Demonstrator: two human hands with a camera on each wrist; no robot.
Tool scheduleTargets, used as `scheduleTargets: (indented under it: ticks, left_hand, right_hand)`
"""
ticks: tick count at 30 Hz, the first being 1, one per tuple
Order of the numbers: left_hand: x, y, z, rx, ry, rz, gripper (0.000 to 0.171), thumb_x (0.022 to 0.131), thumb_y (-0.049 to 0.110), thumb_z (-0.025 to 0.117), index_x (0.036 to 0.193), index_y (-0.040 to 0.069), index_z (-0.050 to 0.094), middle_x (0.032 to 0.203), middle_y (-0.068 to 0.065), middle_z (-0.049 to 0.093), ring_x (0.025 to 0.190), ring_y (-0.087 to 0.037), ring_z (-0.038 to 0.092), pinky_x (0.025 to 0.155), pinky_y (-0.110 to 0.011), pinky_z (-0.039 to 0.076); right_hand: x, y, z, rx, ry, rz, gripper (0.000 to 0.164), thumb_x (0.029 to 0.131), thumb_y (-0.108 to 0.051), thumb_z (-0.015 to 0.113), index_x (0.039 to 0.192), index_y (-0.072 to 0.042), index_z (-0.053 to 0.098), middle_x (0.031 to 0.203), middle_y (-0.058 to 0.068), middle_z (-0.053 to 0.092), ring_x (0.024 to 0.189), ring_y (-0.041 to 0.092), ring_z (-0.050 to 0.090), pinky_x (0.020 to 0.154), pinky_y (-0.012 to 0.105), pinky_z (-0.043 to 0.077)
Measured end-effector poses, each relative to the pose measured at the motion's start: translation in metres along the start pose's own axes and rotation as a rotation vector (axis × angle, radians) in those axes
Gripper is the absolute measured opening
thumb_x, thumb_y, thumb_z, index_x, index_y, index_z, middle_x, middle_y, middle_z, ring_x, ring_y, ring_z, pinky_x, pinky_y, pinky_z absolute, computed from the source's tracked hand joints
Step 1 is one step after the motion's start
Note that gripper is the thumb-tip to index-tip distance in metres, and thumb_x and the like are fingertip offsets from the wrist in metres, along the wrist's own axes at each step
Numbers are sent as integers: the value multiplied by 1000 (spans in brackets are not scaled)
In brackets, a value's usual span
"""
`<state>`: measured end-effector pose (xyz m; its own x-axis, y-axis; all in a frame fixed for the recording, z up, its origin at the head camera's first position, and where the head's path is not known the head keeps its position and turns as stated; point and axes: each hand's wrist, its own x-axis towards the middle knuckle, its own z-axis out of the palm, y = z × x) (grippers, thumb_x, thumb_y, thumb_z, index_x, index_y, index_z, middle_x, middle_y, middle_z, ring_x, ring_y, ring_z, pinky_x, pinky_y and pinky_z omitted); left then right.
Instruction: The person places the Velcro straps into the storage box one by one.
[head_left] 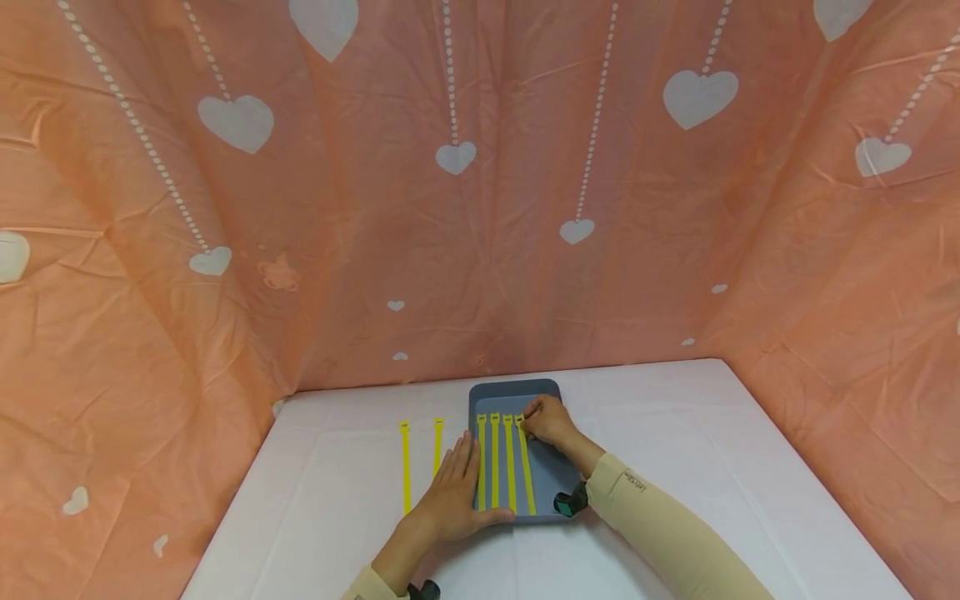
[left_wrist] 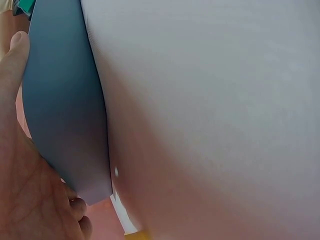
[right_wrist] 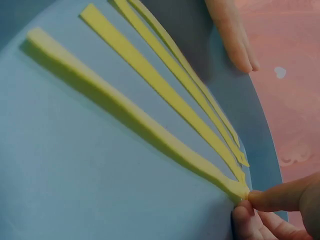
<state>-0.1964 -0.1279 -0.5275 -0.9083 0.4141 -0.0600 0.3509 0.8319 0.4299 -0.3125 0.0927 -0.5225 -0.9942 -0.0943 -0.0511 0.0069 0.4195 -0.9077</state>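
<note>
My right hand [head_left: 551, 421] pinches the slotted head of a yellow hook-and-loop cable tie [head_left: 528, 475] between thumb and fingertips. That tie [right_wrist: 125, 112] lies slantwise at the right end of a row of several yellow ties [head_left: 495, 462] inside a blue-grey tray [head_left: 513, 389]. Their slotted heads point to the far side. Against the tray's near left corner rests my left hand [head_left: 448, 504], its fingers straight along the left side and its thumb on the front rim. In the left wrist view the tray's outer wall [left_wrist: 65, 100] shows beside the thumb and palm.
Left of the tray, two more yellow ties [head_left: 406, 467] lie on the white tablecloth [head_left: 330, 500], one partly behind the left hand. A pink curtain [head_left: 517, 317] with white hearts hangs behind and at both sides of the table.
</note>
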Motion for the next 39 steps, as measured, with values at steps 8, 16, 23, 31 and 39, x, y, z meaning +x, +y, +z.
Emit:
scheduleTargets:
  ticks: [8,16,23,31,39]
  left_hand:
    - [2,-3,3,-6,21,14,129,89,79,69,169,-6,16,178,-25,2,166,-39,5,134,-55,11]
    - [-1,2,-2,43,-13,-9,129,89,81,67,170,-5,14,179,-23,0,167,-36,5,134,-54,13]
    - [-1,2,-2,40,-16,-6,128,90,80,67,170,-5,14,179,-23,-1,167,-36,4,134,-55,13]
    - [-1,1,-1,33,-15,1,129,90,81,66,170,-5,13,179,-24,-1,167,-37,4,134,-55,13]
    - [-1,-1,-1,15,16,24,130,88,81,68,169,-7,15,178,-26,1,166,-40,6,133,-57,13]
  right_hand:
    - [-6,-3,-4,-3,-24,-23,17,90,4,73,102,6,61,76,10,68,61,16,66,58,26,52]
    - [-14,-8,-15,-25,-69,-30,27,98,-6,75,117,9,64,94,15,71,74,23,72,65,33,59]
    - [-26,-13,-28,-20,-111,-78,34,102,-15,75,125,9,66,107,17,72,88,32,76,76,42,64]
    - [-43,-9,-40,-129,-69,-242,30,103,-14,73,125,5,70,115,15,74,106,31,71,94,49,60]
    - [-64,-1,-47,-143,-56,-338,34,103,-13,74,130,6,67,124,17,74,115,35,72,102,51,58]
